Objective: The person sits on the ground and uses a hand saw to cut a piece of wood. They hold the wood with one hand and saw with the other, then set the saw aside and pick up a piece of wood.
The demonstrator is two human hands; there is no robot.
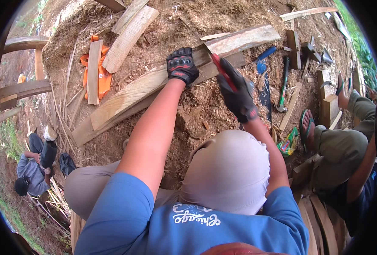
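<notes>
**Gloved hands on long plank, red tool in right**

Left hand (182, 64), black glove, lies palm-down on the long plank (154, 83), fingers curled over its top face, pressing, not wrapped round. Plank runs from 8 o'clock to 2 o'clock across the sawdust ground (197, 21). Right hand (238, 93), also gloved, is closed tight around a red-handled tool (219, 66), its tip touching the plank just at 3 o'clock of the left hand. Hammer (283, 85) lies at 3 o'clock, well apart. Orange cloth (103, 76) under a short board (94, 72) at 9 o'clock. Another person's sandalled foot (307, 125) at 4 o'clock.
</notes>
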